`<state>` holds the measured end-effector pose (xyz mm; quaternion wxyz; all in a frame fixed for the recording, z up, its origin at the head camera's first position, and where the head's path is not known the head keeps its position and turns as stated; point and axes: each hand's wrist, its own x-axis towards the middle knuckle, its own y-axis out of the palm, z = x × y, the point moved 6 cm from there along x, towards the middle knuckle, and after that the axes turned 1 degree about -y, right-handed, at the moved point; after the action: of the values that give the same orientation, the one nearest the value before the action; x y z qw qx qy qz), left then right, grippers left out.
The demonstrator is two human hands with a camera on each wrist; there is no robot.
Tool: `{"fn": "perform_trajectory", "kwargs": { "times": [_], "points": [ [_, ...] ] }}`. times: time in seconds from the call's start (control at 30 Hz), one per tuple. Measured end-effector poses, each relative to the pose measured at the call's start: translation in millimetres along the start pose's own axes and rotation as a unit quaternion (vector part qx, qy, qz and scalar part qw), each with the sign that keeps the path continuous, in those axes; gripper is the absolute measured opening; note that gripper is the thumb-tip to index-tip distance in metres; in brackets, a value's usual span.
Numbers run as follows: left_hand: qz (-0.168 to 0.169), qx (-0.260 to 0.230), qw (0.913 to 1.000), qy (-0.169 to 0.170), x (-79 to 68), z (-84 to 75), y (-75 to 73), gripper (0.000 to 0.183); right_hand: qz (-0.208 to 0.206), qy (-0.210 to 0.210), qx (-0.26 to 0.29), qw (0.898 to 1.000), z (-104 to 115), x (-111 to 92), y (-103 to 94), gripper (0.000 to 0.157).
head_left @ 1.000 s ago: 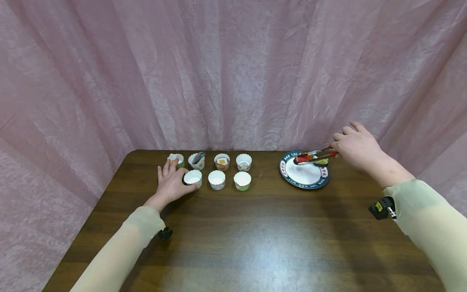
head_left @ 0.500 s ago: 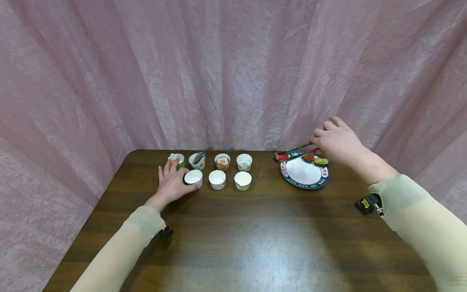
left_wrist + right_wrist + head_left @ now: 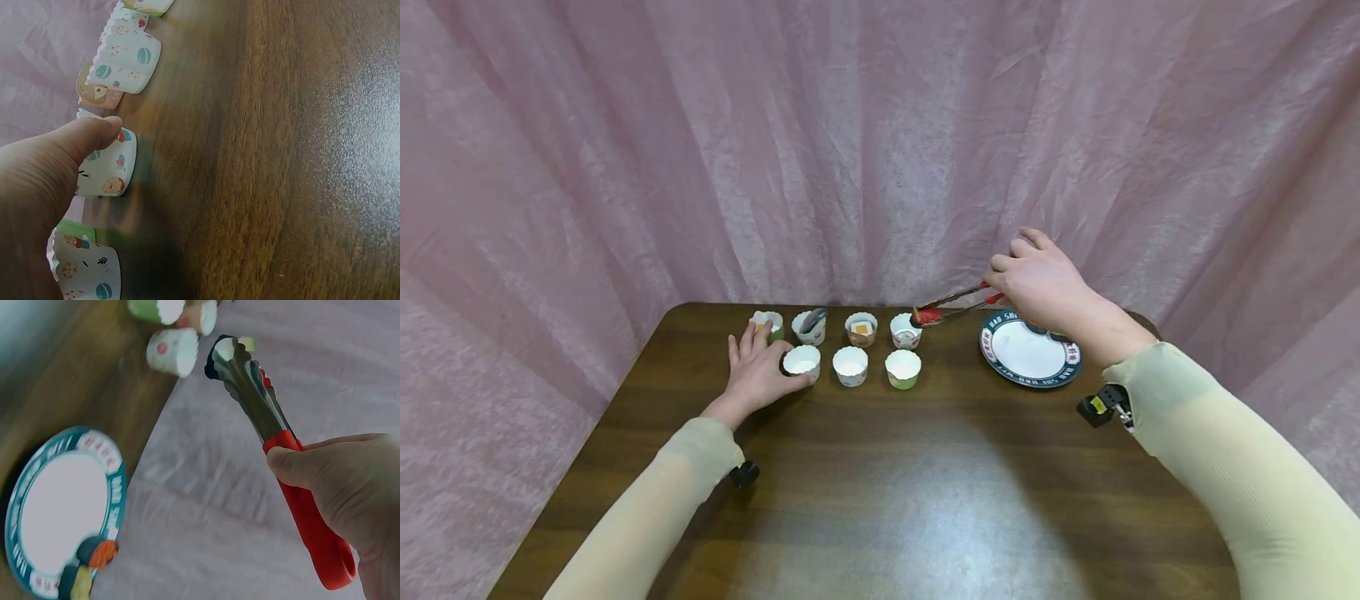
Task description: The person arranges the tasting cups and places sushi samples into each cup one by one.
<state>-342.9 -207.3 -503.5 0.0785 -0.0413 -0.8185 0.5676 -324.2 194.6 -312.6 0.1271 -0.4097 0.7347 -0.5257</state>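
Observation:
My right hand (image 3: 1041,279) grips red-handled tongs (image 3: 306,519), with the fingers around the handles. Between the tong tips is a dark-wrapped sushi piece (image 3: 212,365) with some red on it. In the head view it is up near the rim of the rightmost back paper cup (image 3: 906,335). My left hand (image 3: 760,375) holds the front-left paper cup (image 3: 802,363) between thumb and fingers; the left wrist view shows the thumb (image 3: 103,132) against its printed wall. At right, a plate (image 3: 992,358) bears two sushi pieces, orange-topped (image 3: 103,553) and yellow-green (image 3: 81,584).
Back-row cups hold an orange-and-white piece (image 3: 760,326), a grey piece (image 3: 813,320) and another white-and-orange piece (image 3: 862,329). Two more white-lined cups, a middle one (image 3: 850,371) and a green-based one (image 3: 902,373), stand in front. A pink curtain (image 3: 880,167) hangs behind the wooden table (image 3: 865,483).
My right hand has carried the tongs and sushi piece leftward from over the plate to the rightmost back cup. The left hand has stayed at its cup.

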Motion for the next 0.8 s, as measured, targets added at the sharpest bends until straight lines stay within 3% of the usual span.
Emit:
{"fn": "perform_trajectory", "kwargs": {
  "times": [0.43,0.8],
  "points": [
    [0.004,-0.009,0.9999,0.005,-3.9,-4.2,0.5,0.08,-0.043,-0.045,0.01,0.998,52,56,4.7,0.033],
    [-0.004,-0.01,0.9999,0.008,-4.1,-6.4,-1.2,0.074,-0.031,-0.048,0.022,0.998,89,93,16.6,0.015]
  ]
}}
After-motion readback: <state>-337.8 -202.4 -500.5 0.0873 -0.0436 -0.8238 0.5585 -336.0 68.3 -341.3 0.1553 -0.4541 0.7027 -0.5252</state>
